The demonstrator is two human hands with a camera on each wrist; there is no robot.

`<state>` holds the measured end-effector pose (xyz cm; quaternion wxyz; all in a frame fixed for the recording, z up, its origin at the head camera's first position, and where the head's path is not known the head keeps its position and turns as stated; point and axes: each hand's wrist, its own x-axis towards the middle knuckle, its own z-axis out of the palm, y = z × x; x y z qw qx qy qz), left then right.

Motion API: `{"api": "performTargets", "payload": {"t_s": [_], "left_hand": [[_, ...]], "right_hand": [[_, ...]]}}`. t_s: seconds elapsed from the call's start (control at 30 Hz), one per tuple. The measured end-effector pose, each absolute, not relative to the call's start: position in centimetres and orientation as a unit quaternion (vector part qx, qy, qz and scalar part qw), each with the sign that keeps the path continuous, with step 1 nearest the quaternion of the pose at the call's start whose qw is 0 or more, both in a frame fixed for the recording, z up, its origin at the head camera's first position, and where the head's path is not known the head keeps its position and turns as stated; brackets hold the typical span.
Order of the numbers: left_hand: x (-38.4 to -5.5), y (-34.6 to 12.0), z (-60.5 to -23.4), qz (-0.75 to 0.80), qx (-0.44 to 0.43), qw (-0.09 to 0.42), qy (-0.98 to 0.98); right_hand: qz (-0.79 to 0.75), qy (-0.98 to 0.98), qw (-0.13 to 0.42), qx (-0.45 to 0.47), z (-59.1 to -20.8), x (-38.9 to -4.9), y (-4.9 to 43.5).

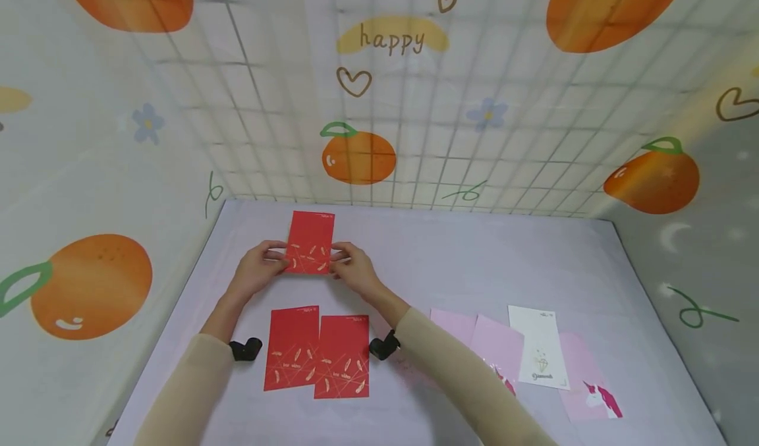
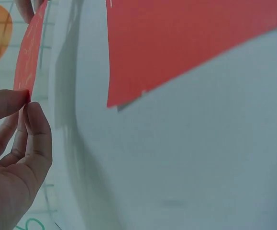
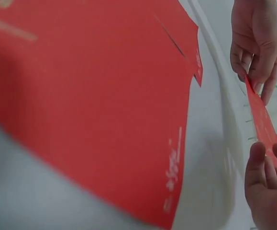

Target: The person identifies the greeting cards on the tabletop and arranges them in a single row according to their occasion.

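Card (image 1: 309,238), red with pale gold feather marks towards its lower end, is held between two hands at about ten o'clock from the middle of the bench (image 1: 415,275). The left hand (image 1: 259,268) has it by the eight o'clock edge, its grip narrow, thumb and fingertip pinching the side. The right hand (image 1: 357,269) is at the four o'clock edge, its grip also narrow, thumb and fingertip on opposite faces. Both wrist views show this card nearly edge-on.

At six o'clock from it lie two more with matching gold marks: the left red card (image 1: 290,337) and, at its three o'clock side, the right red card (image 1: 342,344), their adjoining edges meeting. A black device on each wrist, the left one (image 1: 246,349) and the right one (image 1: 384,346), flanks this pair at nine and three o'clock.

Farther round, towards four o'clock on the bench, a white card (image 1: 536,334) overlaps a pink card with a unicorn (image 1: 584,367). At the white card's nine o'clock side are two other pink cards (image 1: 501,339), partly hidden by the cream right sleeve (image 1: 468,380). A cloth backdrop (image 1: 279,103) printed with oranges stands at twelve o'clock.
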<state>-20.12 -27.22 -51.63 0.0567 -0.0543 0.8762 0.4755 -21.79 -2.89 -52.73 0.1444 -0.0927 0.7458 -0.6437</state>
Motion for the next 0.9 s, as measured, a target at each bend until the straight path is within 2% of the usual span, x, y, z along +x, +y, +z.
{"api": "performTargets", "payload": {"t_s": [0.23,0.47,0.73,0.9], "left_hand": [[-20.9,-28.8,-52.1,0.448,-0.078,0.062,0.888],[-21.8,-30.6,-52.1,0.441,-0.092,0.058,0.891],[-22.6,-32.1,-52.7,0.426,-0.11,0.051,0.897],[-22.9,-32.2,-53.1,0.424,-0.122,0.049,0.896]], "right_hand": [[-0.651,0.732,0.188,-0.076,-52.2,-22.0,-4.8],[-0.653,0.728,0.197,-0.079,-52.6,-22.8,-6.7],[-0.677,0.695,0.232,-0.075,-52.9,-23.0,-8.1],[-0.68,0.693,0.231,-0.068,-53.3,-23.0,-8.8]]}}
